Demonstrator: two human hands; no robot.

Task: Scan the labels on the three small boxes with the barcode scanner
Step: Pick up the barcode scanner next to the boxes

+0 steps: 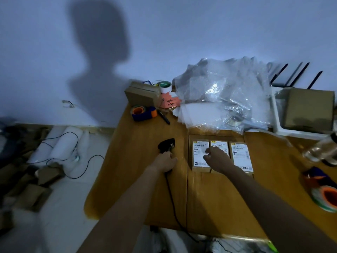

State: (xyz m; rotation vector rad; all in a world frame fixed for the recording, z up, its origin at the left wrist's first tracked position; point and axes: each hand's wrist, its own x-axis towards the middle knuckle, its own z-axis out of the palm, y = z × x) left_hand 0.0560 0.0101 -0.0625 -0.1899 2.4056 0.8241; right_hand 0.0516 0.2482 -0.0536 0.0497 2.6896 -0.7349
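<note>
Left hand (165, 162) extended at frame centre, fingers wrapped round barcode scanner (166, 145) handle. Right hand (217, 157) over middle box (219, 152) of three on desk (138, 172), fingers loosely curled, touching label.

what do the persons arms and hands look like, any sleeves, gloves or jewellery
Both forearms are bare right to the bottom edge of the picture, with no sleeve or cuff showing. The left hand and the right hand wear no gloves. No watch, wristband or bracelet shows on either wrist, and no ring can be made out, though the light is dim and the fingers are small in the picture.
</note>
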